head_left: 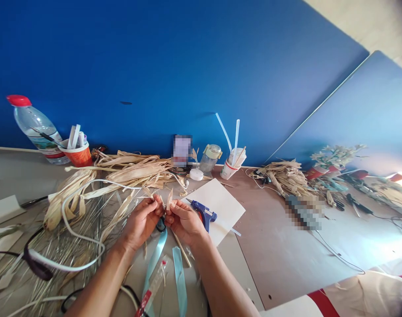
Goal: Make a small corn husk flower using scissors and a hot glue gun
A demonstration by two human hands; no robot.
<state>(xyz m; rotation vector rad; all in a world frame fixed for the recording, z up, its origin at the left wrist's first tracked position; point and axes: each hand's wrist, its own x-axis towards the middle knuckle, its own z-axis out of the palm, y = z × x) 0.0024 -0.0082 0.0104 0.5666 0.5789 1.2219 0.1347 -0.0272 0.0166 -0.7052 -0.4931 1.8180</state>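
My left hand [144,219] and my right hand [185,220] are close together above the front of the table, fingers pinched. Between my right thumb and fingers a small pale piece of dried corn husk [169,200] stands upright. My left fingers pinch another bit of husk [148,192], mostly hidden by the hand. Just beyond my right hand, a blue glue gun [205,213] lies on a white sheet [224,203]. Light blue ribbon [178,273] lies below the hands, beside a clear packet with red print [151,293].
Dried husks [138,169] are heaped behind my hands, with thin wire stems [85,246] and a white cable [64,211] at left. A red-capped bottle [35,125], an orange cup [78,155], a jar [210,159] and a white cup [229,169] stand along the blue partition [187,66].
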